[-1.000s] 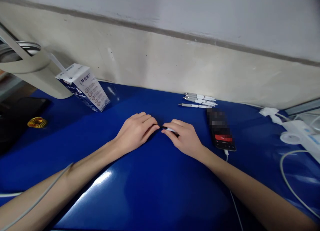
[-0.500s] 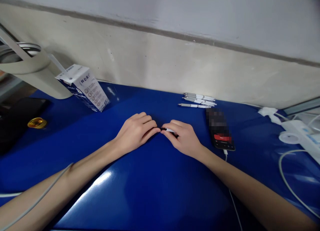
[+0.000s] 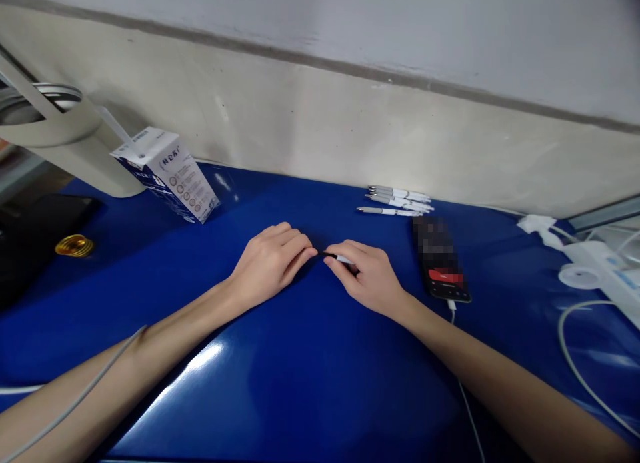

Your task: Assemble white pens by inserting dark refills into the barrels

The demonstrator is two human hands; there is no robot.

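Observation:
Above the middle of the blue table, my right hand point(image 3: 369, 273) pinches a white pen point(image 3: 345, 259), its barrel partly hidden by thumb and fingers. A thin dark end of the pen points left, out of that grip. Facing it, my left hand point(image 3: 274, 256) is closed, thumb against forefinger, at the tip of this dark end. How much of it lies between the left fingertips is hidden. Only a short gap separates the two hands. Several white pens with grey grips point(image 3: 395, 199) lie together by the wall, beyond my right hand.
A phone point(image 3: 440, 259) with a charging cable lies right of my right hand. At the far right sits a white power strip point(image 3: 600, 263). On the left stand a milk carton point(image 3: 175, 176) with a straw and a pale tumbler point(image 3: 95, 156), near a gold coil point(image 3: 75, 245).
My left hand has shifted slightly left and away from my right hand. The gap between the fingertips is wider, and more of the thin dark end shows.

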